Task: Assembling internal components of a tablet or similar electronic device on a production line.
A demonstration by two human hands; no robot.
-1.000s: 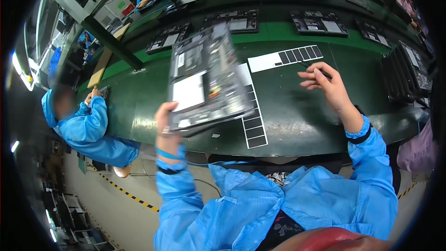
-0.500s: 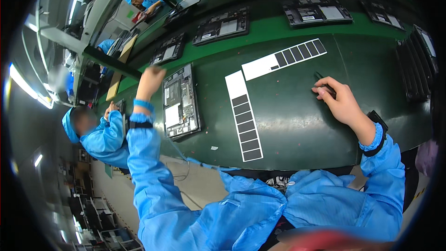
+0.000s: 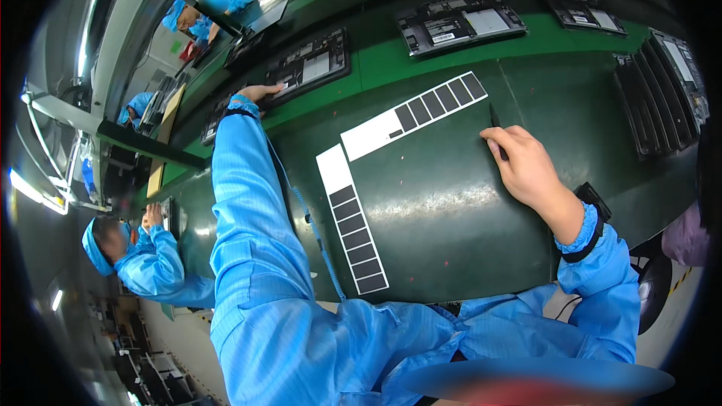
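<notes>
My left hand reaches forward over the bench, its fingers closed at the near left corner of an opened laptop base on the green belt. Silver and dark inner parts show in that base. Over the right of the bench, my right hand grips dark tweezers, tips pointing forward and nothing visible between them. Two white backing strips with black rectangular pads lie between my hands: one slanting strip farther off, one strip running toward me. My left sleeve covers part of the bench.
More opened laptop bases, such as one laptop base, lie along the belt. Dark panels stand in a row at the right. A blue coiled cord crosses beside my left arm. A co-worker in blue sits at the left.
My left hand has moved forward onto the belt's laptop base. The laptop base on the bench at left no longer shows. The view has shifted; my right hand still holds the tweezers.
</notes>
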